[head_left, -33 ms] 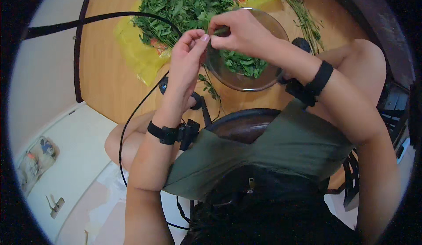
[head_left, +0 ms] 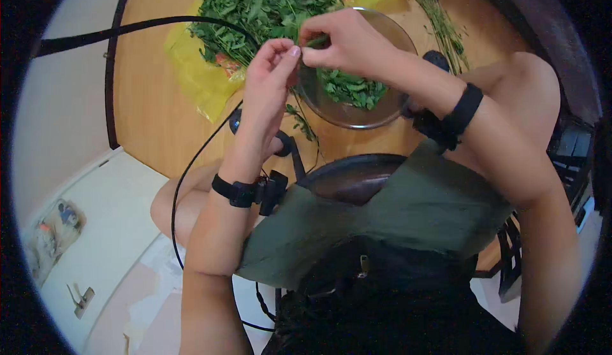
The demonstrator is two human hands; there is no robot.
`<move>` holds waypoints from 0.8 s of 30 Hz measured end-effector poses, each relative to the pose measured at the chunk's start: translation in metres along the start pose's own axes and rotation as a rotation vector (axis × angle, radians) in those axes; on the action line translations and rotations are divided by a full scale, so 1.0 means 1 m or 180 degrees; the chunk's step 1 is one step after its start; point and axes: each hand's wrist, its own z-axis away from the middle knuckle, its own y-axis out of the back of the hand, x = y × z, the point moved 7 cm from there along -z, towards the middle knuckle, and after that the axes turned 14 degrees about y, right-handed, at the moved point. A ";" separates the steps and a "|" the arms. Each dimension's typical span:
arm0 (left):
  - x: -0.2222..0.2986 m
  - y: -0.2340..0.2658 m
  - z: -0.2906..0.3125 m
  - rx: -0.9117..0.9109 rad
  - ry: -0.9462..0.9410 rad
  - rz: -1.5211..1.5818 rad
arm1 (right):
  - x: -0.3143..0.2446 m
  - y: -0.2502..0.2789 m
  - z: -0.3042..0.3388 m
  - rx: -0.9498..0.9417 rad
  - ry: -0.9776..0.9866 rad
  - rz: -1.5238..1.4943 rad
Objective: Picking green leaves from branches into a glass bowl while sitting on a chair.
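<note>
Both hands meet just above the left rim of a clear round bowl (head_left: 360,127) that holds picked green leaves (head_left: 357,92). My left hand (head_left: 266,81) is closed, thumb and fingertips pinched together at the stem end. My right hand (head_left: 347,44) is closed too, with a bit of a green leafy sprig (head_left: 317,40) showing between thumb and curled fingers. Fingers hide most of that sprig. Beyond my left hand, a large heap of leafy green stems (head_left: 255,11) lies on a yellow plastic bag (head_left: 201,90).
Bare stems (head_left: 440,23) lie right of the bowl. A loose sprig (head_left: 301,122) rests on the wooden surface (head_left: 146,87) below my left hand. A dark round-rimmed object (head_left: 350,186) stands between my legs. A black cable (head_left: 185,189) runs down the left. A plastic bag lies on a white panel (head_left: 115,208).
The whole scene sits very slightly higher in the picture. Both hands keep their pinch at the same place by the bowl's rim.
</note>
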 end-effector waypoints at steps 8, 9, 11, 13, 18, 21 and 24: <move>0.004 0.002 0.002 -0.0062 -0.0218 -0.0213 | 0.003 -0.005 0.005 -0.0173 0.0009 0.0269; 0.003 0.004 0.001 -0.0009 -0.0191 -0.0235 | 0.005 -0.007 0.005 -0.0276 -0.0062 0.0286; 0.005 0.006 -0.004 0.0048 -0.0163 -0.0260 | 0.009 -0.008 0.004 -0.0378 -0.0132 0.0296; 0.006 0.007 -0.003 0.0097 -0.0270 -0.0491 | 0.008 -0.009 0.004 -0.0375 -0.0097 0.0248; 0.002 0.013 -0.003 0.0064 -0.0173 -0.0338 | 0.005 -0.012 0.009 -0.0329 -0.0043 0.0200; 0.002 0.013 -0.003 -0.0038 -0.0196 -0.0250 | 0.006 -0.013 0.007 -0.0291 -0.0083 0.0113; 0.003 0.009 -0.002 -0.0146 -0.0238 -0.0140 | 0.007 -0.012 0.006 -0.0299 -0.0158 0.0131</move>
